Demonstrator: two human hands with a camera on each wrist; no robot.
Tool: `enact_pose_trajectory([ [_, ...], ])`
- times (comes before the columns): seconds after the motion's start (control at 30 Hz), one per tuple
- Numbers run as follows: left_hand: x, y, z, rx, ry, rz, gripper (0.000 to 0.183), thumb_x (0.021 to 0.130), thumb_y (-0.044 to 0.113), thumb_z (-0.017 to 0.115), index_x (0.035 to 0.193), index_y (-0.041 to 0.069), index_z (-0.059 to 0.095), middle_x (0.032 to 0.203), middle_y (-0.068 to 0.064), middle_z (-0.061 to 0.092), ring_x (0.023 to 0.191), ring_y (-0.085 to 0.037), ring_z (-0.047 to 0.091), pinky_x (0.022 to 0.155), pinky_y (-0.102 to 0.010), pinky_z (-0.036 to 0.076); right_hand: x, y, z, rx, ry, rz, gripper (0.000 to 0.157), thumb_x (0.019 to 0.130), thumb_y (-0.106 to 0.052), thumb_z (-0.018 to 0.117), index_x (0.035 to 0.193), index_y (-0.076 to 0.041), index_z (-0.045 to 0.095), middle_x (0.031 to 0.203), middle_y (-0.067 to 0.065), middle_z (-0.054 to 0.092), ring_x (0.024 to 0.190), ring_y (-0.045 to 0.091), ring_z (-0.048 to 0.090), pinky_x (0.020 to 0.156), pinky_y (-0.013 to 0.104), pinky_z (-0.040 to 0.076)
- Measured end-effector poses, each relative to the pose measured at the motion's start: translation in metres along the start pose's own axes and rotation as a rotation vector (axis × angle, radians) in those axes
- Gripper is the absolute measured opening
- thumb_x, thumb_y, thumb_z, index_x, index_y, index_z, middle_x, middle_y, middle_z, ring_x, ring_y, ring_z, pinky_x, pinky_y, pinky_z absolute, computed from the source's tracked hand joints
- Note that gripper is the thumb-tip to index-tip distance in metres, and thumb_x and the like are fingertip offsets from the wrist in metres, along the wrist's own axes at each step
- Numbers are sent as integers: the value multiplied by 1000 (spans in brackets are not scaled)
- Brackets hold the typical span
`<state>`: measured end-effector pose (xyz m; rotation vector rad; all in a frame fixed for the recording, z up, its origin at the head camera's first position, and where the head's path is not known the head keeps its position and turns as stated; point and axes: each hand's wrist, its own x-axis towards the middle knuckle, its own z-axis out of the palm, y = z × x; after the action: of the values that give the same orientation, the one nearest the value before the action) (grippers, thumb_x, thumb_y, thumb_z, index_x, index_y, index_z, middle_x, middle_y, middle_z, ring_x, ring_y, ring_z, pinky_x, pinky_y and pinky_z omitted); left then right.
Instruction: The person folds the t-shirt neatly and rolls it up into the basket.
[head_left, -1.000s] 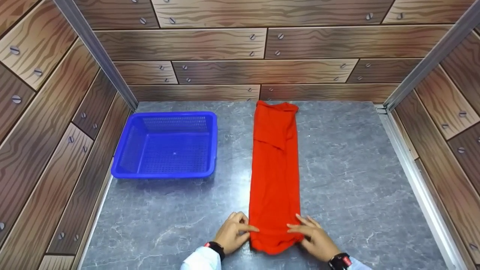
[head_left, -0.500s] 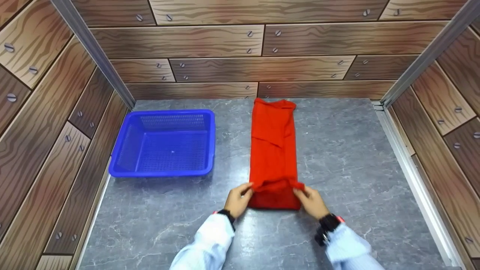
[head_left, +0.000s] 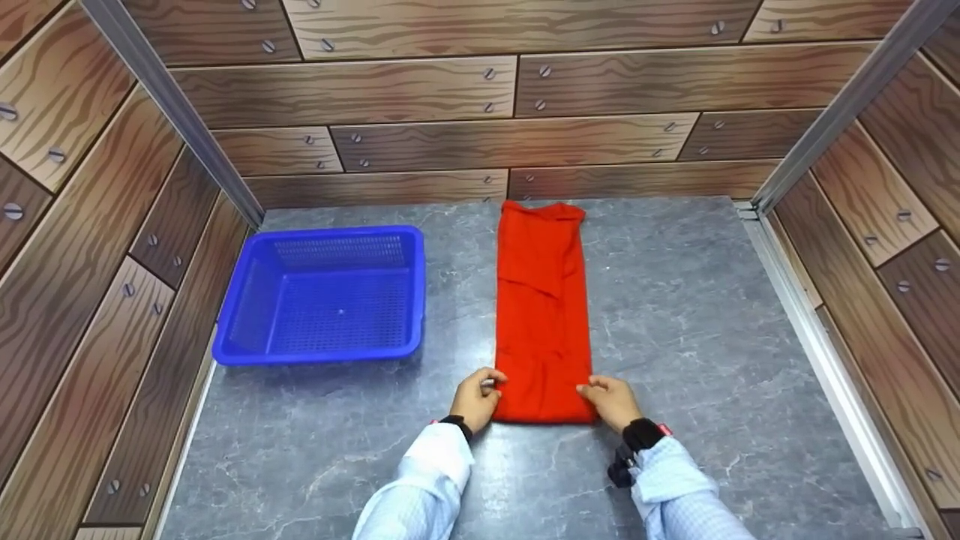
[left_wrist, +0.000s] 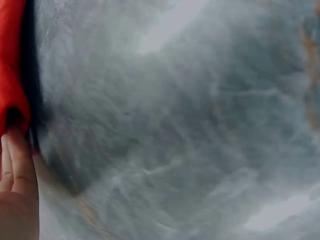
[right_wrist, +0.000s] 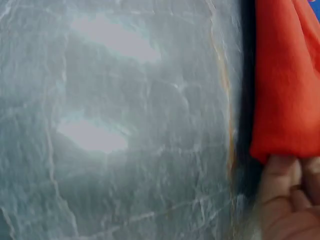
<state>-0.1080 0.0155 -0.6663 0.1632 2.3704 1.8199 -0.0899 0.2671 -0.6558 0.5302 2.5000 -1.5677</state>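
Observation:
A red garment [head_left: 541,315], folded into a long strip, lies flat on the grey marbled surface in the head view. Its near end is turned back over itself, and a loose flap edge crosses it farther up. At the left side of the near fold, my left hand [head_left: 474,401] pinches the cloth; the left wrist view has its fingers [left_wrist: 20,160] right at the rolled end. Opposite it, my right hand [head_left: 615,403] holds the right side between thumb and fingers. The right wrist view shows those fingertips [right_wrist: 281,164] against the garment's lower edge.
To the left stands a blue plastic basket [head_left: 319,358] with perforated walls and nothing in it. Wood-patterned panels [head_left: 420,146] enclose the back and both sides. A metal rail [head_left: 825,360] runs along the right edge of the grey surface [head_left: 675,300].
Both hands have lifted the garment's near end and folded it away from the body onto the strip, which is now shorter. The turned part has settled flat, with the hands at its sides.

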Motion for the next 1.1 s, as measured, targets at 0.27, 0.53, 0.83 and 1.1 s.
enact_pose_trajectory([
  [0.27, 6, 8, 12, 157, 99, 163, 42, 86, -12, 55, 125, -1, 64, 131, -20, 59, 122, -34, 58, 98, -39, 51, -1, -1, 7, 123, 118, -185, 30, 95, -9, 61, 118, 12, 60, 112, 28, 68, 95, 16, 67, 80, 16, 49],
  [0.53, -4, -1, 11, 82, 28, -22, 53, 89, 1, 61, 139, -4, 44, 98, -18, 63, 77, -21, 64, 68, -26, 51, -6, 2, 1, -71, 87, -26, 23, 92, -15, 60, 86, 6, 67, 66, 3, 58, 66, 16, 51, 64, 25, 39],
  [0.83, -7, 4, 15, 225, 49, 120, 45, 93, -2, 56, 137, 9, 49, 105, -12, 60, 72, -16, 56, 68, -27, 48, -12, 18, 4, -54, 142, -162, 19, 99, -14, 55, 98, 3, 63, 66, -1, 50, 61, 8, 44, 63, 24, 36],
  [1.1, -12, -3, 17, 385, -16, 64, 38, 88, -3, 58, 123, 12, 57, 102, -13, 68, 85, -23, 65, 77, -32, 52, -17, 16, -1, -256, 70, -67, 20, 93, -15, 58, 76, -3, 61, 65, 4, 52, 62, 17, 48, 60, 29, 38],
])
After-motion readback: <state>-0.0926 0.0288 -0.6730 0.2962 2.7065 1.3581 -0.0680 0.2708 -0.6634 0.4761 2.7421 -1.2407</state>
